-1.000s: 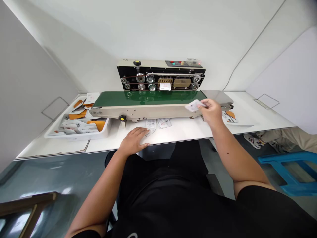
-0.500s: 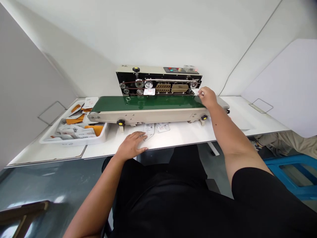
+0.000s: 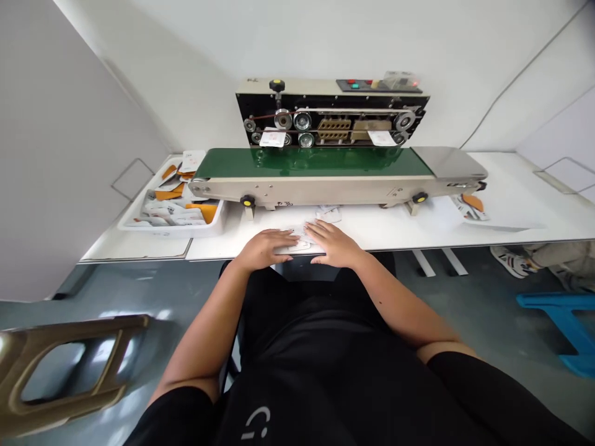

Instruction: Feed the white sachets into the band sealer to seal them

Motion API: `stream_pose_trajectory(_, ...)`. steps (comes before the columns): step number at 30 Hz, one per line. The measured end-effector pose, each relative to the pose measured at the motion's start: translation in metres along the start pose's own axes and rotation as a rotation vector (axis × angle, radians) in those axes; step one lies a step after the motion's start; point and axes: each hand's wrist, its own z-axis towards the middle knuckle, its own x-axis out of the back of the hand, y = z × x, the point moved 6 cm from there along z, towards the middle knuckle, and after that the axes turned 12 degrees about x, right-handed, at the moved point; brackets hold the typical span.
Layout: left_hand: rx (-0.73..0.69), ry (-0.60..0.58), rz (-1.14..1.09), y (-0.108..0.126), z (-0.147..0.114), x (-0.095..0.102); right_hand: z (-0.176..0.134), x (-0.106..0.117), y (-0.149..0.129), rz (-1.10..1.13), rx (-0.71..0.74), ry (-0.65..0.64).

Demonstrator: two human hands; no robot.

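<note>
My left hand [image 3: 264, 249] lies with its fingers stretched out over a small white printed packet [image 3: 301, 244] by the table's front edge. From the other side my right hand [image 3: 338, 245] rests on the same spot, fingers extended and palm down. Another packet [image 3: 329, 214] lies just behind, partly under the conveyor. Above the green belt [image 3: 316, 162] of the band sealing machine [image 3: 333, 87], one white packet [image 3: 273, 137] hangs at the left rollers and a second white packet [image 3: 381, 138] at the right end.
To the left stands a white bin [image 3: 186, 231] full of white and orange packets. More packets [image 3: 473, 207] sit in a white container on the right. A brown stool [image 3: 69, 328] and a blue stool [image 3: 558, 302] stand below, and a person's shoe [image 3: 509, 261] shows at right.
My right hand has let go of a packet at the machine's right end and come down to the table. The other packet in the machine has moved left. The view has shifted.
</note>
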Motion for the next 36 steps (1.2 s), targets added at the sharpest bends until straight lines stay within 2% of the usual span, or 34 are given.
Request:
stream_pose_trajectory(2,0.003,0.042,-0.037,0.001,-0.003,0.002,0.002,-0.009,0.002,-0.015,0.005,0.016)
stream_pose_trajectory(5,0.011,0.122,-0.064,0.001,-0.007,0.004,-0.004,-0.006,0.005,0.011,0.046,0.110)
stream_pose_trajectory(7,0.005,0.173,-0.056,0.002,-0.008,0.005,-0.011,0.002,0.004,0.059,0.077,0.227)
stream_pose_trajectory(9,-0.015,0.244,-0.015,0.002,-0.009,0.007,-0.019,0.013,0.003,0.116,0.089,0.396)
stream_pose_trajectory(12,-0.030,0.374,0.053,0.000,-0.011,0.013,-0.032,0.030,0.009,0.189,-0.001,0.677)
stream_pose_trajectory(15,-0.016,0.430,0.074,-0.003,-0.012,0.016,-0.040,0.037,0.021,0.289,-0.176,0.816)
stream_pose_trajectory(18,0.030,0.438,0.095,-0.006,-0.012,0.018,-0.045,0.033,0.033,0.503,-0.400,0.787)
stream_pose_trajectory(20,0.055,0.434,0.100,-0.007,-0.012,0.018,-0.047,0.029,0.039,0.641,-0.544,0.649)
stream_pose_trajectory(22,0.063,0.432,0.099,-0.006,-0.012,0.019,-0.048,0.034,0.043,0.730,-0.611,0.466)
stream_pose_trajectory(24,0.064,0.431,0.100,-0.004,-0.012,0.019,-0.051,0.055,0.052,0.809,-0.604,0.376)
stream_pose_trajectory(26,0.066,0.431,0.103,-0.004,-0.012,0.019,-0.058,0.098,0.075,0.857,-0.587,0.481)
stream_pose_trajectory(27,0.069,0.431,0.102,-0.004,-0.012,0.020,-0.064,0.125,0.092,0.842,-0.592,0.596)
stream_pose_trajectory(29,0.074,0.429,0.100,-0.004,-0.012,0.020,-0.085,0.186,0.132,0.709,-0.643,0.906)
stream_pose_trajectory(32,0.079,0.429,0.097,-0.006,-0.012,0.019,-0.126,0.261,0.186,0.433,-0.821,1.394)
stream_pose_trajectory(34,0.083,0.434,0.102,-0.008,-0.012,0.019,-0.141,0.288,0.210,0.343,-0.923,1.585)
stream_pose_trajectory(36,0.086,0.434,0.109,-0.009,-0.013,0.018,-0.141,0.295,0.227,0.358,-0.993,1.642)
